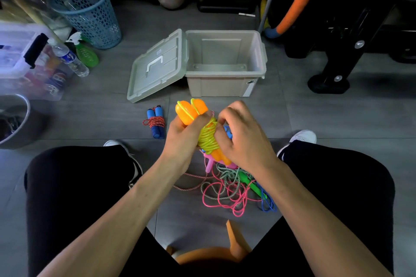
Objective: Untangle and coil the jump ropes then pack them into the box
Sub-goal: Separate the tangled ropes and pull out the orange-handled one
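Note:
Both hands meet over the floor in front of the box. My left hand [183, 134] grips the two orange handles [191, 109] of a jump rope whose yellow-green cord [208, 136] is wound round them in a tight coil. My right hand [242, 136] pinches that cord at the top of the coil. A beige plastic box [225, 84] stands open beyond my hands, its lid [157, 65] hanging off its left side. A coiled rope with blue handles [155, 122] lies on the floor to the left. Below my hands lies a tangled pile of ropes [231, 189].
A blue mesh basket [90, 13], a water bottle [69, 58], a green spray bottle [86, 53] and a clear storage bin [29, 60] crowd the left. Black exercise equipment [337, 51] stands at the right. My knees flank the pile; an orange stool [211, 256] is under me.

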